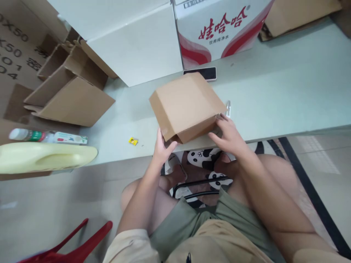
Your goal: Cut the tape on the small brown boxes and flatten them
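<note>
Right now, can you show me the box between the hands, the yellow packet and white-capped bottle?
Box (189,103): head view, on its large panel.
Yellow packet (133,141): head view, middle of its wrapper.
White-capped bottle (35,136): head view, on its green label.

- yellow wrapper (133,141), near the left hand (162,149), to its left
- long pale yellow object (49,157), well left of that hand
- white-capped bottle (35,135), just beyond it
- black-faced device (207,73), ahead of the right hand (229,136)
- white carton with red lettering (219,41), farther ahead
- panda print (197,158), below and between both hands
</note>
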